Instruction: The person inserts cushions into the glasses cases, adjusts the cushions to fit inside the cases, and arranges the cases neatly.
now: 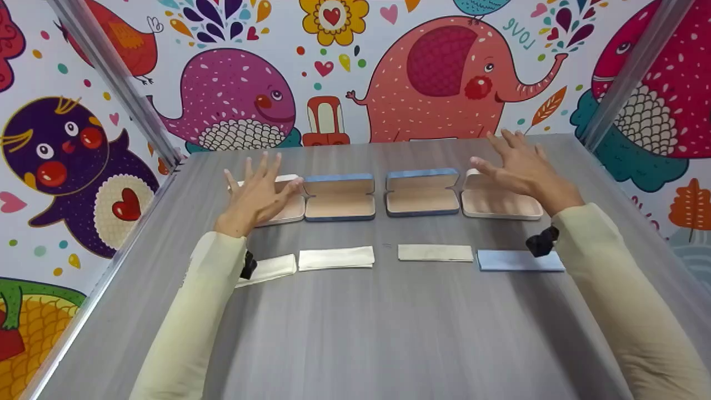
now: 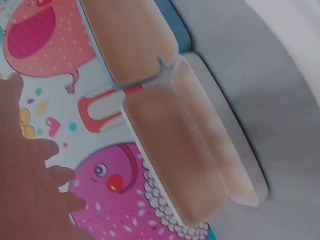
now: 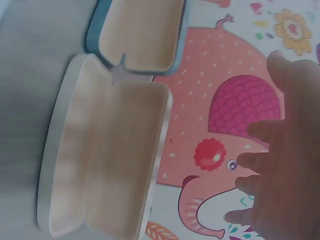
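Two glasses cases with blue rims, a left one (image 1: 340, 206) and a right one (image 1: 422, 203), lie with lids raised in the middle of the table. A white glasses case (image 2: 220, 130) with its lid up sits at the left end of the row, partly hidden in the head view by my left hand (image 1: 253, 197). Another white glasses case (image 3: 125, 160), also open, is at the right end under my right hand (image 1: 525, 172). Both hands have spread fingers, hold nothing and appear to hover over these end cases. All four interiors look beige and bare.
In front of the cases lie folded cloths: a cream one (image 1: 272, 268) partly behind the left sleeve, a white one (image 1: 336, 258), a beige one (image 1: 435, 253) and a light blue one (image 1: 519, 260). A cartoon-printed wall (image 1: 333, 72) and metal posts border the grey table (image 1: 355, 333).
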The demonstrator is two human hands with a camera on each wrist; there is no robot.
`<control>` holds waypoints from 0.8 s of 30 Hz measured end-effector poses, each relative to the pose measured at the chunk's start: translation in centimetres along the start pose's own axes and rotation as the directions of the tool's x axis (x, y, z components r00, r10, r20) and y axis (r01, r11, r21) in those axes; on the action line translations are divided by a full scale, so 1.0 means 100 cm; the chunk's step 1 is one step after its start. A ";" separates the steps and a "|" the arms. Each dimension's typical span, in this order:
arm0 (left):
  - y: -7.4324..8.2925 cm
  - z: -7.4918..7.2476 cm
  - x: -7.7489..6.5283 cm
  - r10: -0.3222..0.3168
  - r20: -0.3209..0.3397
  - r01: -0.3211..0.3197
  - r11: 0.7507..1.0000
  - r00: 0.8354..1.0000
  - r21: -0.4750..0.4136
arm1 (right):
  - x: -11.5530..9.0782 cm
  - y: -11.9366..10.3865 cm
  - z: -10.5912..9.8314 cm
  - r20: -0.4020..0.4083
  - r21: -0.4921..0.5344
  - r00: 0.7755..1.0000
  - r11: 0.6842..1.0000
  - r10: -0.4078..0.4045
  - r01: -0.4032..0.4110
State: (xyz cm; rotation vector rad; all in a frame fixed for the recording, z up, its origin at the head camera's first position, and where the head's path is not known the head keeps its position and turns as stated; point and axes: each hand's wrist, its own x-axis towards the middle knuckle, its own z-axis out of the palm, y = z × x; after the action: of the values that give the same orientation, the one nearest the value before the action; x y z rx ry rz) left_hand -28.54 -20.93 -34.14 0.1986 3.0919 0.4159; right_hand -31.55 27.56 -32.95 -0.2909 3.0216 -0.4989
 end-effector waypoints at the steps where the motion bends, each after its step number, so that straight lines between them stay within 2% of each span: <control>1: 0.004 0.001 -0.002 0.010 -0.007 -0.010 1.000 1.000 -0.009 | -0.003 -0.001 0.000 -0.003 0.019 1.000 1.000 -0.001 0.001; 7: 0.028 0.007 -0.018 0.070 -0.072 -0.076 0.993 0.995 -0.088 | -0.024 -0.009 -0.001 -0.024 0.172 1.000 0.985 -0.005 0.009; 12: 0.049 0.010 -0.037 0.110 -0.115 -0.133 0.969 0.987 -0.208 | -0.043 -0.014 0.001 -0.014 0.273 0.999 0.961 -0.040 0.042; 18: 0.071 0.020 -0.049 0.138 -0.091 -0.163 0.900 0.986 -0.404 | -0.057 -0.018 0.008 -0.004 0.307 0.997 0.949 -0.071 0.069; 24: 0.085 0.043 -0.051 0.155 -0.064 -0.165 0.819 0.986 -0.550 | -0.064 -0.012 0.021 -0.041 0.331 0.991 0.934 -0.128 0.135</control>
State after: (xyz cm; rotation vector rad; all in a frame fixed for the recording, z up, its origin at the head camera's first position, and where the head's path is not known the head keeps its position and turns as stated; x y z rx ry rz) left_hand -22.30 -12.28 -36.02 0.4385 2.8136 1.2957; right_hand -24.91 26.99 -34.35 -0.4675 2.8765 -1.0138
